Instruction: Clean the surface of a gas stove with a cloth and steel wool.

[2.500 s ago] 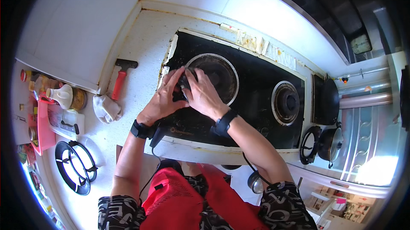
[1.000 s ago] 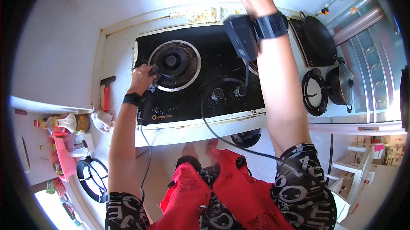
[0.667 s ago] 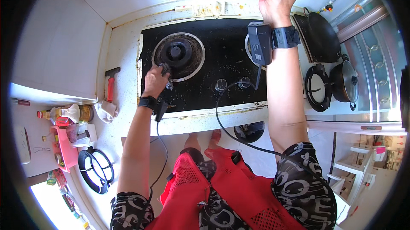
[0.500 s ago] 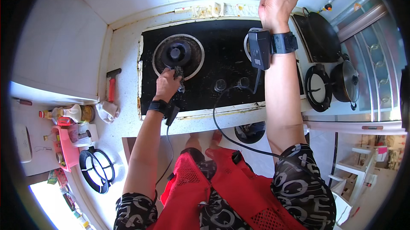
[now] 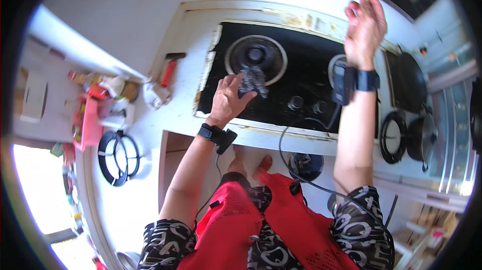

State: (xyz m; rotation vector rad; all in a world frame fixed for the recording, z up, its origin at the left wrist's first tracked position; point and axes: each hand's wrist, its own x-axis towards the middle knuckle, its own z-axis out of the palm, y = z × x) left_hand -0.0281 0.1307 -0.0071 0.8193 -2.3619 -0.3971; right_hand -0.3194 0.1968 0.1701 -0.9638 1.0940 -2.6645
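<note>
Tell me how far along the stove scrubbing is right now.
Done: both pan supports are off; one lies on the counter. In hand: the left hand presses a steel scourer at the left burner; the right hand is raised, empty. Left: brown grime along the hob's back edge.

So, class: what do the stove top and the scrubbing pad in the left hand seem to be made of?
Stove top: probably black glass, smooth and glossy. Scrubbing pad, held by the left hand: likely steel wool, grey, tangled and glinting, though blurred.
</note>
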